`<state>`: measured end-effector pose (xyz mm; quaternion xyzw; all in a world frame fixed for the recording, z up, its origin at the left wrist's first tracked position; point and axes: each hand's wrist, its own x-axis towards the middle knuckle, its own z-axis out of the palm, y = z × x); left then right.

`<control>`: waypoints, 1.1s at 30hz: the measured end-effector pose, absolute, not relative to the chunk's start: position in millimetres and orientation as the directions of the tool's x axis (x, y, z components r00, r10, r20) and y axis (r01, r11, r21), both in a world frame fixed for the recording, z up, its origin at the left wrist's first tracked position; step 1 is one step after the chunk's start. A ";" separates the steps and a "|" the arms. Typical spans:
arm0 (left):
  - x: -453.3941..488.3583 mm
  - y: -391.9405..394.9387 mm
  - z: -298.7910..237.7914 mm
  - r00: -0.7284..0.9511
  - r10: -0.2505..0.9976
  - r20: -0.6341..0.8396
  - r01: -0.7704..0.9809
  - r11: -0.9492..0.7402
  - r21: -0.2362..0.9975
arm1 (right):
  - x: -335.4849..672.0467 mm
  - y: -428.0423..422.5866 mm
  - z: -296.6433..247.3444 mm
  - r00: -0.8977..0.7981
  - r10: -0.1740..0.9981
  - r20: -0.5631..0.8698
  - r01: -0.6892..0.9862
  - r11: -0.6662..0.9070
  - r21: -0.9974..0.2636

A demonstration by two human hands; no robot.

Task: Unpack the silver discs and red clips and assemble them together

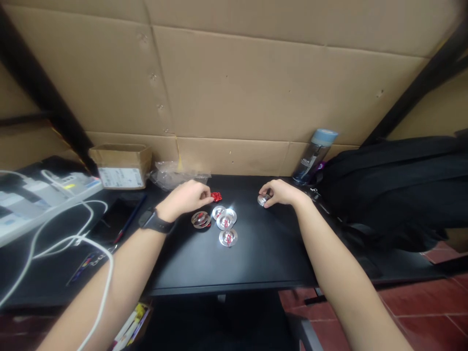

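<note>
My left hand [188, 197], with a dark watch on its wrist, has its fingers and thumb closed at the edge of a bundle of red cord [217, 196]. To the right, my right hand [278, 192] grips a small silver finger cymbal [262, 200] between thumb and fingers, low over the black table. Several more silver finger cymbals [226, 219] with red cord at their centres lie between my hands, some overlapping. One of them [228, 238] sits nearest the front edge. Close below my left hand rests a darker-looking pair [201, 220].
An open cardboard box [120, 165] and a crumpled clear plastic bag [175, 175] stand at the back left. White cables and a power strip [47, 202] fill the left side. A blue-capped bottle [314, 157] and a black bag [395, 190] are on the right. Cardboard [237, 83] walls the back.
</note>
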<state>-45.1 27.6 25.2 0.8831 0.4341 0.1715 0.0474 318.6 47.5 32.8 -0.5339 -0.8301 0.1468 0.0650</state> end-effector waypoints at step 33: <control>-8.9 1.4 36.4 0.354 0.819 0.452 0.002 -0.484 0.875 | 191.9 -21.4 21.4 -0.222 0.837 0.500 0.100 0.530 -0.842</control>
